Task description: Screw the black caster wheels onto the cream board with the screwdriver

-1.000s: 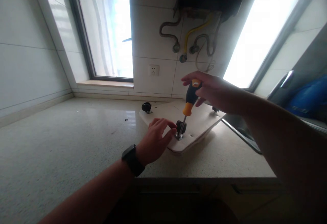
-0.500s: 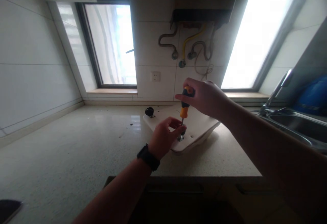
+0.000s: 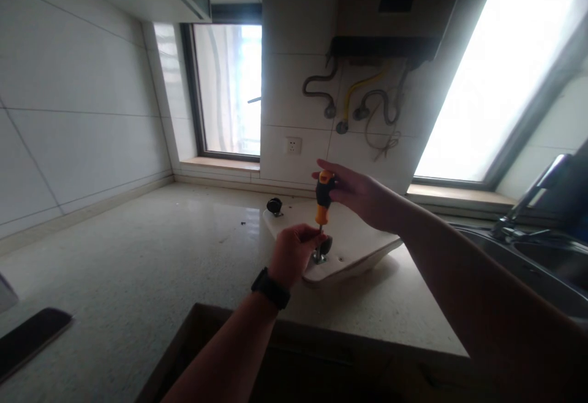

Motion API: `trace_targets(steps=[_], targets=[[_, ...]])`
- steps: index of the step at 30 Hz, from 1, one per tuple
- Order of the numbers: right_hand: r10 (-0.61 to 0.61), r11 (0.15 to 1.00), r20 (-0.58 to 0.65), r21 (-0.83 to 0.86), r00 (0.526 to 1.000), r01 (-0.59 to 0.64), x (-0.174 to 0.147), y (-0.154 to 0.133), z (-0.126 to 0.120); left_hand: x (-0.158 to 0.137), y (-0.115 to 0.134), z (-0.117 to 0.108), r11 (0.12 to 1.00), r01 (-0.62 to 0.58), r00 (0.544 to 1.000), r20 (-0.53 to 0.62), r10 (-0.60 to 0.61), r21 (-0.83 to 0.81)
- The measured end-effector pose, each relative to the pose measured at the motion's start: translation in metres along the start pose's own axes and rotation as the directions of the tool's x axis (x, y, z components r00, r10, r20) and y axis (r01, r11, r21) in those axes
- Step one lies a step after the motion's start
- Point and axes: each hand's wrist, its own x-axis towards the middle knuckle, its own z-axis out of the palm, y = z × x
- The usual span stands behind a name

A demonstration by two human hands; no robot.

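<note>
My right hand (image 3: pixel 351 192) is around the orange-and-black handle of a screwdriver (image 3: pixel 324 198), which stands nearly upright with its shaft pointing down. The fingers of my left hand (image 3: pixel 296 253) are closed on the shaft just below the handle. Beneath them a dark caster wheel (image 3: pixel 326 245) with a metal plate sits at the near corner of a white board (image 3: pixel 353 237). The screwdriver's tip is at this metal plate; the screw under it cannot be made out. A second black caster (image 3: pixel 274 206) stands at the board's far left corner.
The board lies on a speckled countertop (image 3: pixel 193 256). A small dark screw (image 3: pixel 243 223) lies left of the board. A dark flat object (image 3: pixel 34 338) is at the lower left. To the right are a sink (image 3: pixel 546 262) and a faucet (image 3: pixel 528 201). Pipes (image 3: pixel 351 100) hang on the wall.
The view has turned left and tilted. My right hand's fingers have loosened and shifted around the screwdriver handle. My left fingers now sit closer on the shaft, exposing more of the caster.
</note>
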Motion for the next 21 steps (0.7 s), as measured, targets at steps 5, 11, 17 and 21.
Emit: trace_targets(steps=[5,11,17,21], targets=[[-0.005,0.996,-0.203,-0.087,0.979,-0.013,-0.005,0.004,0.007,-0.005,-0.001,0.004,1.000,-0.001,1.000,0.011,0.001,-0.006],[-0.112,0.928,-0.454,-0.367,0.884,-0.071,-0.010,0.009,0.022,-0.010,-0.001,0.014,1.000,-0.008,0.994,-0.108,0.012,0.030],[-0.115,0.993,-0.187,-0.055,0.976,0.106,-0.011,0.011,0.013,-0.012,0.007,0.016,0.996,-0.031,0.996,-0.076,0.038,0.089],[-0.075,0.981,0.018,0.183,0.997,0.071,-0.010,0.005,0.001,-0.014,0.012,0.014,0.989,-0.058,0.996,-0.056,0.067,0.138]])
